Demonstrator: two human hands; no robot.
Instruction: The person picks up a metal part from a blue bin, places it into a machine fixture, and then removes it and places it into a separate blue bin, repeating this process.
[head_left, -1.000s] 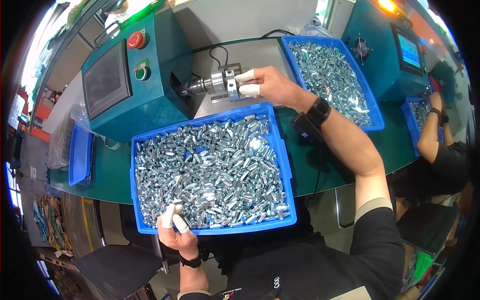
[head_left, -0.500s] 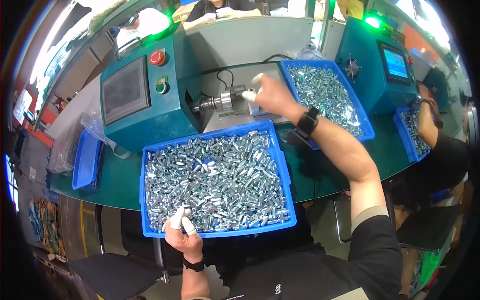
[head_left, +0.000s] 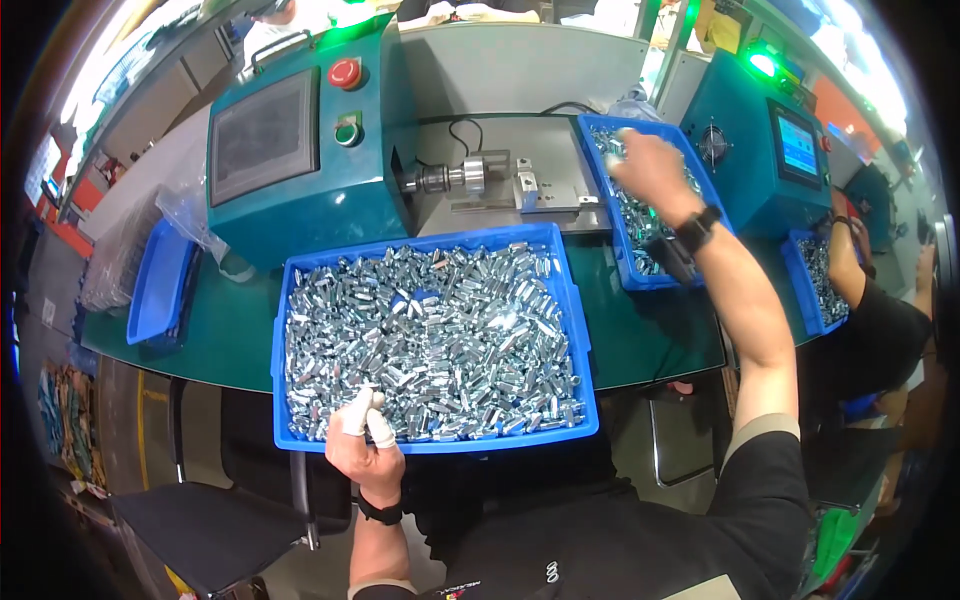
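Note:
My left hand (head_left: 365,455) is at the front edge of a large blue tray (head_left: 440,447) heaped with small shiny metal fittings (head_left: 430,340). White covers are on its thumb and finger, which are pinched together; what is between them is too small to make out. My right hand (head_left: 655,175) is above a second blue tray (head_left: 632,270), also filled with metal fittings. Its fingers are curled, with white covers at the tips, and anything inside is hidden. Between the trays, the teal machine's metal chuck (head_left: 473,175) faces a small clamping fixture (head_left: 525,187).
The teal machine (head_left: 310,215) bears a dark screen, a red stop button (head_left: 345,73) and a green button. At right stands another teal machine (head_left: 745,165), where a co-worker's arm (head_left: 846,260) reaches by a small tray. Empty blue trays (head_left: 160,285) lie at far left.
My right hand has moved right, away from the fixture, to above the right tray. The fixture is now uncovered. My left hand has stayed at the front tray's edge; the view has shifted slightly.

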